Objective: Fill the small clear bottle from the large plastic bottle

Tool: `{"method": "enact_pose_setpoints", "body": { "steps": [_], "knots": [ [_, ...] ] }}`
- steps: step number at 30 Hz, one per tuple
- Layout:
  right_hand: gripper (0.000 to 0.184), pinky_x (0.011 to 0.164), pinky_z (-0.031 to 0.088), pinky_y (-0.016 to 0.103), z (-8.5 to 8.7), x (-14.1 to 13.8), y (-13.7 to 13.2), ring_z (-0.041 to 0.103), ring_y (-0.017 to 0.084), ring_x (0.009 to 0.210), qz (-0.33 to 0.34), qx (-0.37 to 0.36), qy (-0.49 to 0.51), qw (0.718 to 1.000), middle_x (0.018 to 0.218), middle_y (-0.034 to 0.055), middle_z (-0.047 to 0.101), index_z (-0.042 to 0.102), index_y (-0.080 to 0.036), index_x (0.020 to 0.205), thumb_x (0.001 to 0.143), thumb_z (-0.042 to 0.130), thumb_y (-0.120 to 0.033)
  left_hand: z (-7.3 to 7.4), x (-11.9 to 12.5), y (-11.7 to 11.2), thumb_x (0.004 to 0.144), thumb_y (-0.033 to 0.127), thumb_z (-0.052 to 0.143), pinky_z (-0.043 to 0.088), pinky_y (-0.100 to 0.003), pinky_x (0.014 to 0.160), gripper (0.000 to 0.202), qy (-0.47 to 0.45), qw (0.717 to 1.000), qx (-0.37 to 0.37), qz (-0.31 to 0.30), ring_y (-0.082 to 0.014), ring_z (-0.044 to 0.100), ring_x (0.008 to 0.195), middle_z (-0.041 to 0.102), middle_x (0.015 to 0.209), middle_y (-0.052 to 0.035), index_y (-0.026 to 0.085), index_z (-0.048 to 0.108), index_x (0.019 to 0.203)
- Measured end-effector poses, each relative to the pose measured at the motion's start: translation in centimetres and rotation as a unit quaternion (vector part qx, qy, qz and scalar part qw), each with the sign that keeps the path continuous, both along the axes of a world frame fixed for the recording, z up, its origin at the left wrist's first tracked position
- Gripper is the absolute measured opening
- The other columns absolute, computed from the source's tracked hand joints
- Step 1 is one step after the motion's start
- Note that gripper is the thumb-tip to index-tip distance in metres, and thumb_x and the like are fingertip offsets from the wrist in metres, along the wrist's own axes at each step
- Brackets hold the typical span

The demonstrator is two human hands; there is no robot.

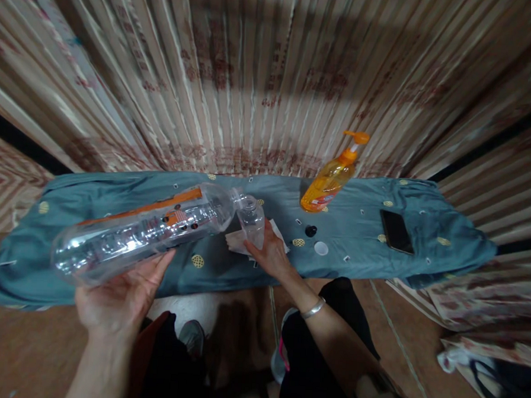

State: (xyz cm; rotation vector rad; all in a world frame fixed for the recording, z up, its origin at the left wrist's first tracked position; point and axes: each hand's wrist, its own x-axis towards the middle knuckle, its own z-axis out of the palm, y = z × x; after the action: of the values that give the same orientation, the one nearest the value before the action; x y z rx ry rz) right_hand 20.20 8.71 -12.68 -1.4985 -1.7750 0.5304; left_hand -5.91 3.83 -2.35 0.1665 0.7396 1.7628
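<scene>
My left hand (120, 292) holds a large clear plastic bottle (145, 231) with an orange label from below, tilted nearly flat with its neck to the right. The bottle's neck meets the mouth of a small clear bottle (252, 223); whether liquid passes between them I cannot make out. My right hand (269, 252) is closed around the small bottle, above the cloth. Under it lies a pale folded tissue (236, 242). To the right of that hand are a small black cap (311, 230) and a round white lid (320, 248).
An orange pump bottle (329, 181) stands at the back of the bench, which has a teal patterned cloth (357, 227) over it. A black phone (396, 231) lies farther right. Pleated curtains (254, 79) hang behind, and a bag (500, 377) sits on the floor at lower right.
</scene>
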Motion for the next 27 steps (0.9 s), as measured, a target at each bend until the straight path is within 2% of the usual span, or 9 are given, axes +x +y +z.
{"method": "enact_pose_setpoints", "body": {
  "steps": [3, 6, 10, 13, 19, 27],
  "knots": [
    [0.079, 0.105, 0.057, 0.049, 0.3, 0.0, -0.1, 0.067, 0.035, 0.127, -0.001, -0.011, -0.002, 1.0, 0.14, 0.0228, 0.066, 0.036, -0.009, 0.154, 0.088, 0.071, -0.036, 0.3, 0.3, 0.0, 0.088, 0.049, 0.062, 0.061, -0.048, 0.071, 0.069, 0.019, 1.0, 0.006, 0.007, -0.036, 0.078, 0.091, 0.078, 0.108, -0.0192, 0.013, 0.052, 0.146],
    [0.078, 0.103, 0.058, 0.048, 0.7, -0.1, -0.2, 0.069, 0.035, 0.124, 0.002, -0.023, 0.0, 1.0, 0.137, 0.0232, 0.067, 0.037, -0.008, 0.153, 0.088, 0.07, -0.036, 0.6, 0.6, 0.1, 0.091, 0.051, 0.055, 0.061, -0.046, 0.069, 0.064, 0.038, 0.999, -0.008, 0.017, -0.0362, 0.078, 0.089, 0.079, 0.104, -0.0199, 0.011, 0.055, 0.141],
    [0.076, 0.103, 0.058, 0.047, 1.2, -0.2, -0.2, 0.069, 0.034, 0.123, 0.0, -0.021, 0.011, 1.0, 0.136, 0.0197, 0.069, 0.038, -0.012, 0.153, 0.088, 0.07, -0.035, 0.9, 0.7, 0.1, 0.096, 0.05, 0.045, 0.062, -0.046, 0.067, 0.06, 0.048, 0.998, -0.02, 0.027, -0.0358, 0.079, 0.087, 0.079, 0.1, -0.0197, 0.009, 0.056, 0.139],
    [0.076, 0.102, 0.058, 0.047, 1.3, -0.3, -0.2, 0.069, 0.033, 0.123, 0.002, -0.021, 0.015, 1.0, 0.135, 0.0191, 0.069, 0.037, -0.013, 0.153, 0.088, 0.07, -0.034, 1.0, 0.8, 0.0, 0.097, 0.049, 0.044, 0.062, -0.046, 0.065, 0.06, 0.038, 0.999, -0.02, 0.029, -0.0359, 0.079, 0.085, 0.08, 0.1, -0.0187, 0.01, 0.054, 0.141],
    [0.075, 0.102, 0.058, 0.048, 1.2, -0.2, -0.1, 0.07, 0.033, 0.121, 0.007, -0.01, 0.016, 1.0, 0.134, 0.0197, 0.07, 0.038, -0.013, 0.153, 0.088, 0.07, -0.034, 0.9, 0.8, 0.1, 0.092, 0.047, 0.056, 0.062, -0.046, 0.064, 0.064, 0.028, 0.999, -0.008, 0.018, -0.0352, 0.079, 0.084, 0.08, 0.104, -0.0165, 0.013, 0.051, 0.145],
    [0.075, 0.102, 0.059, 0.049, 1.0, -0.2, -0.2, 0.07, 0.034, 0.122, 0.009, -0.016, 0.002, 1.0, 0.135, 0.0212, 0.069, 0.037, -0.012, 0.153, 0.088, 0.069, -0.036, 0.7, 0.7, 0.2, 0.093, 0.053, 0.05, 0.062, -0.049, 0.07, 0.066, 0.027, 0.999, -0.018, 0.025, -0.0369, 0.078, 0.089, 0.079, 0.102, -0.0194, 0.01, 0.053, 0.143]
  ]
}}
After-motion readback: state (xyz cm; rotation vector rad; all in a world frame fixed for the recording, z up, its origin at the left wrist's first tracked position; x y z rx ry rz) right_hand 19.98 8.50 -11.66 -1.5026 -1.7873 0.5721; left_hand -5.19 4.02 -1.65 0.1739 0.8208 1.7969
